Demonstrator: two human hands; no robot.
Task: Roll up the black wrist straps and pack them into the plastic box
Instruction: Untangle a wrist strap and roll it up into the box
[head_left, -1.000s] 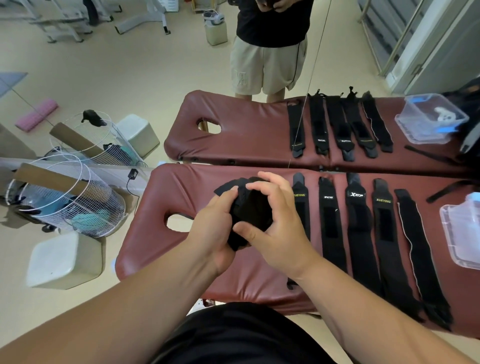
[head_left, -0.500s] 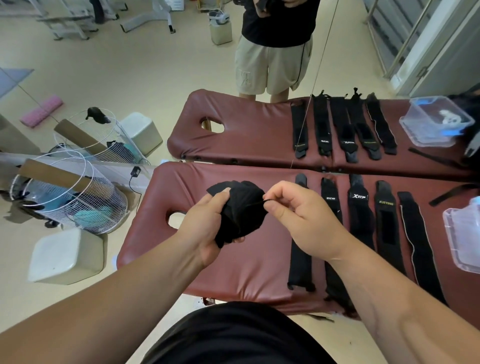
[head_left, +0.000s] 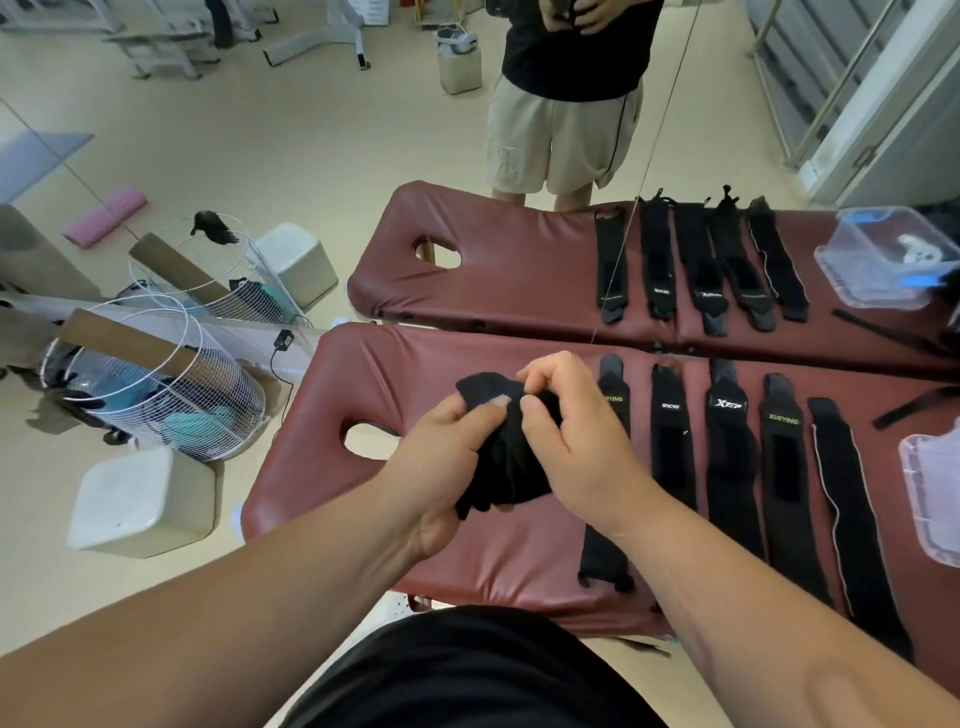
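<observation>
Bed (head_left: 363, 374) in maroon padding has a wire basket (head_left: 171, 384) standing on the floor (head_left: 260, 156) off its left end. It carries a row of five flat straps (head_left: 784, 467) lying side by side toward its right end, printed ends toward the far edge, with a clear box (head_left: 930, 488) at the right edge just past the last one. Over the middle of the bed, left of the row, the left hand (head_left: 441, 467) and right hand (head_left: 576, 447) hold a bunched strap (head_left: 504, 467) between them, each grip closed on it, thumbs pressed to its upper part.
</observation>
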